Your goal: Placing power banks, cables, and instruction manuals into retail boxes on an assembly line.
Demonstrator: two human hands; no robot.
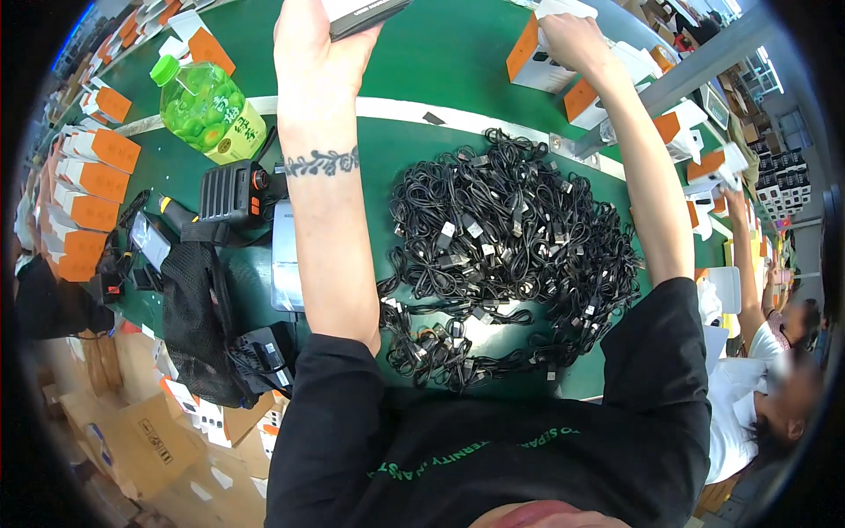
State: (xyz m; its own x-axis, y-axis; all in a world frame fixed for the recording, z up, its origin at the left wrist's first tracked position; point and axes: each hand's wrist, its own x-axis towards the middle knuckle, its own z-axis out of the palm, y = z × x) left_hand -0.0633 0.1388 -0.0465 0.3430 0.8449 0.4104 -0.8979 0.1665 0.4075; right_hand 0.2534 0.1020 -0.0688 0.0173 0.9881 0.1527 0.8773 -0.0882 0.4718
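The left hand (319, 37) is gripping a flat, dark-edged white package (366, 18). The right hand (570, 40) is overlapping a white-and-orange box (540, 74); whether it is pinching cannot be told.

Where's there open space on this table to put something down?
The widest bare patch of green table lies beyond the white strip, between the left hand and the orange-and-white box by the right hand. It's crowded elsewhere: cables heap the middle; a bottle and mesh bag occupy the left.
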